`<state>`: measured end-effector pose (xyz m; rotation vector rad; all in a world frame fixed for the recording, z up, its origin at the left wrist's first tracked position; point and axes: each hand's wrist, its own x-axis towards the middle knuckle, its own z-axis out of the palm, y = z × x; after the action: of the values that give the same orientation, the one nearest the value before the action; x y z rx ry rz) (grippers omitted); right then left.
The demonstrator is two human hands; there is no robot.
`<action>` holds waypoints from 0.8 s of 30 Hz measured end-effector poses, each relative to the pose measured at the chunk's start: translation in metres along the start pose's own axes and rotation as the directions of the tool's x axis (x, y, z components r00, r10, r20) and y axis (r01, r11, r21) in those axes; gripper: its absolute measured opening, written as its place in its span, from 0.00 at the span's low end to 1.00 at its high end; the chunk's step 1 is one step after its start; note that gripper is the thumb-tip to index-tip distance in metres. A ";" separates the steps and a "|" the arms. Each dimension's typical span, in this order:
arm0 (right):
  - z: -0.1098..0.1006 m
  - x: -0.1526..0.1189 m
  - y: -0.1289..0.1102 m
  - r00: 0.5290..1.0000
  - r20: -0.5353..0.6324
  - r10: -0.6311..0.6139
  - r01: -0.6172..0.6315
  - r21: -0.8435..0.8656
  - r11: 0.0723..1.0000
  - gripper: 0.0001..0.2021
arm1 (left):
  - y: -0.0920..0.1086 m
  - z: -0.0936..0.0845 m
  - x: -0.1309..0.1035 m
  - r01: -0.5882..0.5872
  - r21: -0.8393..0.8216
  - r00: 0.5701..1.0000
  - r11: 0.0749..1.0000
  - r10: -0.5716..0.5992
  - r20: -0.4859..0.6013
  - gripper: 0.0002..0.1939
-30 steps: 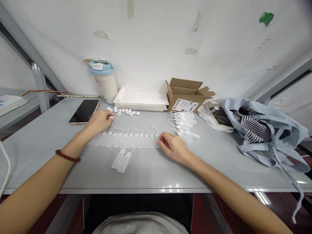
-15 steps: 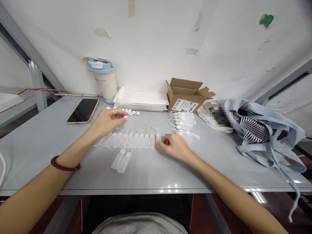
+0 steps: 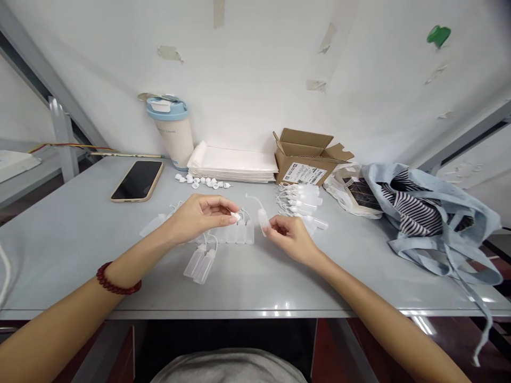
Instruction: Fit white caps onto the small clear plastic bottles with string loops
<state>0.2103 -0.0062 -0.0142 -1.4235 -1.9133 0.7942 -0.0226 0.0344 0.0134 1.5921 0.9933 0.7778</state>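
Observation:
Between thumb and fingers my left hand [image 3: 205, 215] pinches a small white cap [image 3: 236, 216]. My right hand [image 3: 291, 236] grips a small translucent squeeze bottle [image 3: 262, 219] by its lower part; its thin curved tube points up and to the left. Beneath and beside my left hand stretches a row of similar bottles [image 3: 239, 232], partly hidden by that hand. Two more bottles [image 3: 203, 265] lie in front of the row. Loose white caps [image 3: 207, 182] are scattered behind my left hand. A group of bottles with caps [image 3: 305, 201] lies behind my right hand.
At the back stand a tumbler [image 3: 173, 135], a stack of white envelopes [image 3: 235, 164] and an open cardboard box [image 3: 305, 165]. A phone [image 3: 138, 181] lies at left. On the right are a plastic bag [image 3: 337, 191] and a blue cloth bag [image 3: 415, 234].
My left hand has moved right and nearer from the loose caps, carrying a cap. The bottle in my right hand has been lifted out from the end of the row and tilted.

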 end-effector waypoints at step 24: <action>0.001 -0.014 -0.007 0.960 0.037 -0.279 0.279 0.016 0.960 0.06 | -0.003 0.018 -0.003 0.066 -0.124 0.983 0.990 -0.043 0.177 0.10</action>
<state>0.2086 -0.0218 -0.0117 -1.1044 -2.0774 0.6998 -0.0093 0.0240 0.0067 1.4869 0.8404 0.6410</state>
